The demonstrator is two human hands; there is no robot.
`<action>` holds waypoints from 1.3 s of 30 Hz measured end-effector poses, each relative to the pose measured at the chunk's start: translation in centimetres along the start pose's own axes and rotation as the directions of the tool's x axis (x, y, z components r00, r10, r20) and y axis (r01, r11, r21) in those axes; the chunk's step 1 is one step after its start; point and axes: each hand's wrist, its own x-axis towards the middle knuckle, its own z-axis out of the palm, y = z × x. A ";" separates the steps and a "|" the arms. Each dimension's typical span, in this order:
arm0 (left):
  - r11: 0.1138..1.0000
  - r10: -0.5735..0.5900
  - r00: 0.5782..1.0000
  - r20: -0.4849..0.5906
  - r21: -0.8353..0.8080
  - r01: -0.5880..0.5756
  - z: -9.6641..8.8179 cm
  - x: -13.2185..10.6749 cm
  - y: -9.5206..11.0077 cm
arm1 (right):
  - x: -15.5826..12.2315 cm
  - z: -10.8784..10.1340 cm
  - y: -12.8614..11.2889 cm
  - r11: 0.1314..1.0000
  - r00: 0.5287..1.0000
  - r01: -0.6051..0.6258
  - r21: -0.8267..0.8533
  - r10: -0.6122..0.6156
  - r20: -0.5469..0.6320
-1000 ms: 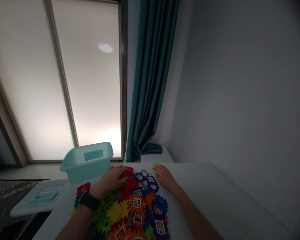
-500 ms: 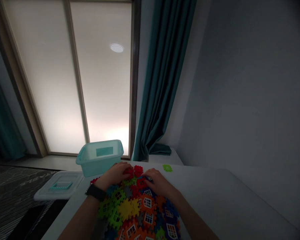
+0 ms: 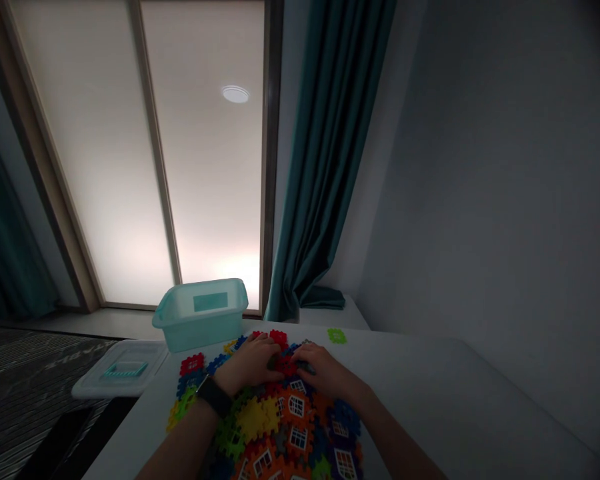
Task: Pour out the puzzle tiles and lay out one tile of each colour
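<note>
Resting on the far part of a heap of colourful toothed pieces, the left hand and right hand curl loosely, close together, in the head view; whether either grips a piece, I cannot tell. The heap lies on the white tabletop; one green piece lies apart, near a teal bin's right.

The left hand hides part of the block pile, which the lower edge crops.
</note>
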 end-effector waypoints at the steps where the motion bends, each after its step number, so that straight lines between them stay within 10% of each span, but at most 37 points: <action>1: 1.000 -0.004 1.000 0.006 0.010 0.004 0.0 0.0 0.1 | 0.0 0.1 0.0 1.000 1.000 -0.003 0.003 0.003 0.000; 10: 1.000 0.010 0.999 -0.049 0.028 -0.008 -0.5 -0.1 0.8 | -0.2 -0.3 -0.7 0.999 0.999 -0.021 0.038 0.022 -0.029; 22: 0.982 0.141 0.908 -0.395 -0.059 -0.178 -4.0 -0.4 1.3 | -1.1 -2.3 -1.1 0.989 0.909 0.150 -0.007 -0.141 -0.392; 39: 0.967 0.121 0.857 -0.502 -0.136 -0.216 -3.8 -0.2 2.2 | -1.1 -3.1 -2.5 0.968 0.855 0.225 0.114 -0.140 -0.499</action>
